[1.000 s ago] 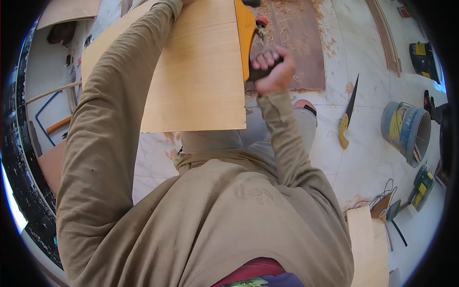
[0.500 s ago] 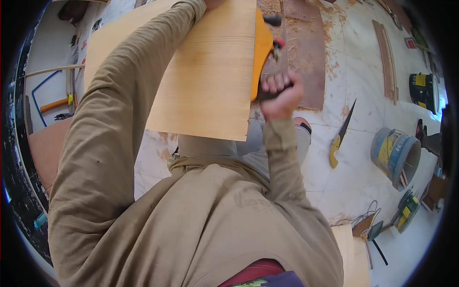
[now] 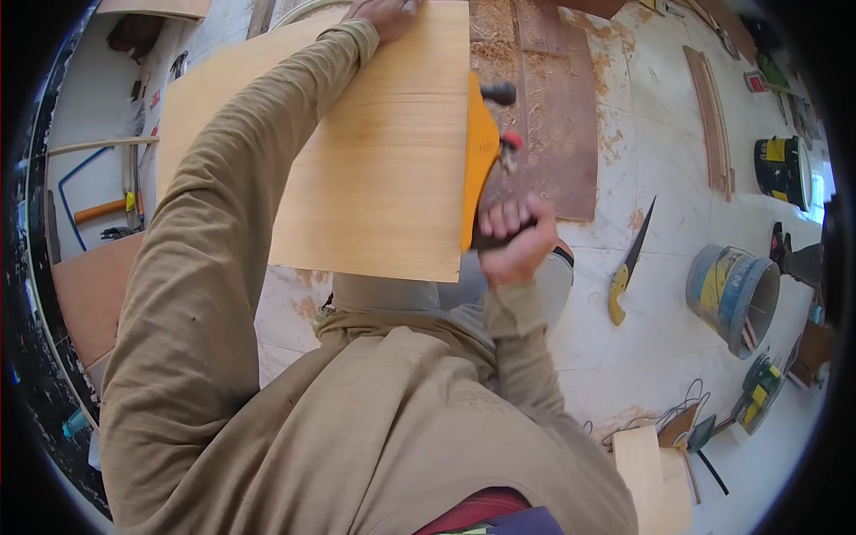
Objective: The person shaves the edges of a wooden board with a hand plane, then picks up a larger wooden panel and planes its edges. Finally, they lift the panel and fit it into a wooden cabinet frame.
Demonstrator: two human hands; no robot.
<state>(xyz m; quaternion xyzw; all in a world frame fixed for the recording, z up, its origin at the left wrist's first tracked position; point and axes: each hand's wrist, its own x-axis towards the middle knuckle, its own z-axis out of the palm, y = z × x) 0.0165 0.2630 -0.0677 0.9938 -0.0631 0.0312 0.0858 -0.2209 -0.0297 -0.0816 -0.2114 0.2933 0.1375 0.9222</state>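
Observation:
A pale wooden board stands in front of me, its near end by my legs. My left hand grips it at the far end, with part of the fingers cut off by the frame's top. Along the board's right edge lies a yellow hand plane with a dark front knob and a red part on its side. My right hand is wrapped round the plane's dark rear handle, close to the board's near right corner.
Curly shavings cover a brown board on the tiled floor. To the right lie a yellow-handled handsaw, a blue-grey bucket, a dark bucket and long wood strips. A blue-framed saw rests at left.
The hand plane and my right hand have slid toward me along the board's edge. The view has shifted slightly, so more of my left hand shows at the board's far end.

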